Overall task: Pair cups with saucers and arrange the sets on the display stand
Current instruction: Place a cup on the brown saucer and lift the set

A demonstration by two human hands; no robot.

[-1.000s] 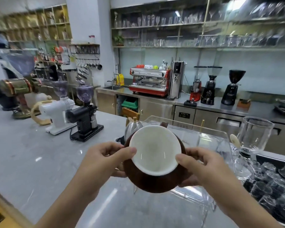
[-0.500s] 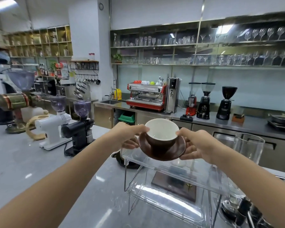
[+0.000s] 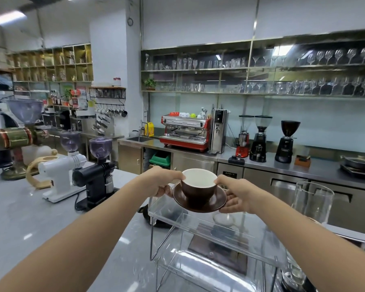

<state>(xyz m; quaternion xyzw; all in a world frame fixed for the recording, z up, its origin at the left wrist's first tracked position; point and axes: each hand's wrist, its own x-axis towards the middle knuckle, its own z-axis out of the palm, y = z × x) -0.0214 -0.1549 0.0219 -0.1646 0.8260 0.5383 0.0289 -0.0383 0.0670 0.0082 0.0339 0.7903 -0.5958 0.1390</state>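
The left hand (image 3: 163,182) grips the left edge of the brown saucer (image 3: 199,200), fingers curled under it and the thumb reaching up to the rim of the brown cup (image 3: 199,185); the right hand (image 3: 237,196) mirrors it on the right edge, thumb at the cup's rim and fingers beneath the saucer. Against the view a second ago, when the set was held close and tipped so that the white inside of the cup faced the camera, both arms are now stretched farther out and the set is carried level, the cup sitting upright in the middle of its saucer. It hangs above the far part of the top shelf of the clear display stand (image 3: 251,239), and whether the saucer's near edge already touches the shelf cannot be told. The pairing looks done for this set, so what remains is probably to lower it flat onto the acrylic and let go. A tall glass vessel (image 3: 313,201) stands just right of the stand, near the right forearm, so the release likely calls for some care. A black grinder (image 3: 96,171) and a white grinder (image 3: 64,175) sit on the grey counter (image 3: 30,218) to the left.
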